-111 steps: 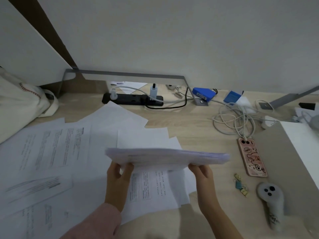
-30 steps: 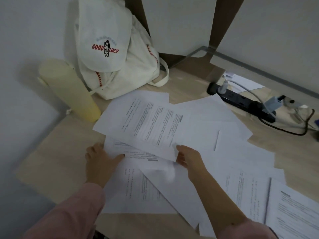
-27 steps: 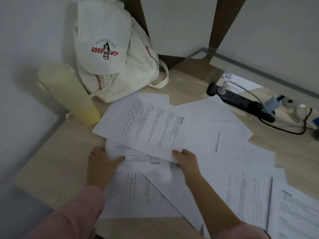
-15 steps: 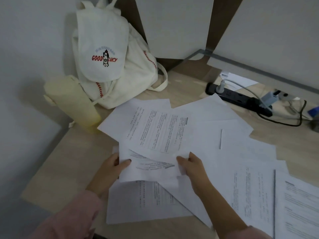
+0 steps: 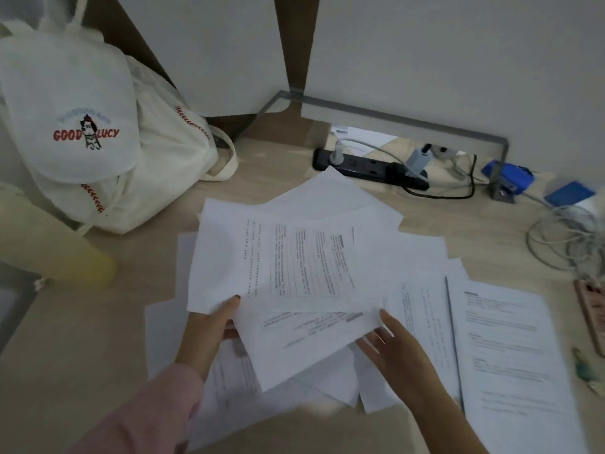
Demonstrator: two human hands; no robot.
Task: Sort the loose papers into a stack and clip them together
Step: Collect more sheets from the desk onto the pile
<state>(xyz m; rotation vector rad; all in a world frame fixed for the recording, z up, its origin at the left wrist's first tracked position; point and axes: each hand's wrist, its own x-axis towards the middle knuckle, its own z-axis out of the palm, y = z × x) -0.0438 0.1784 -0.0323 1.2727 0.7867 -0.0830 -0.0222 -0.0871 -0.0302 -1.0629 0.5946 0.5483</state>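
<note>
Gathering was in hand: the left hand (image 5: 209,326) had its grip clamped on printed white paper sheets (image 5: 294,267); the right hand (image 5: 396,348), grip apart, touched their edge. The next move probably called for squaring the edges.

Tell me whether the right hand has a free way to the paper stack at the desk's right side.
Probably yes. The right hand looks open, and the paper stack lies flat just beside it with nothing on top; only flat loose sheets lie between.
</note>
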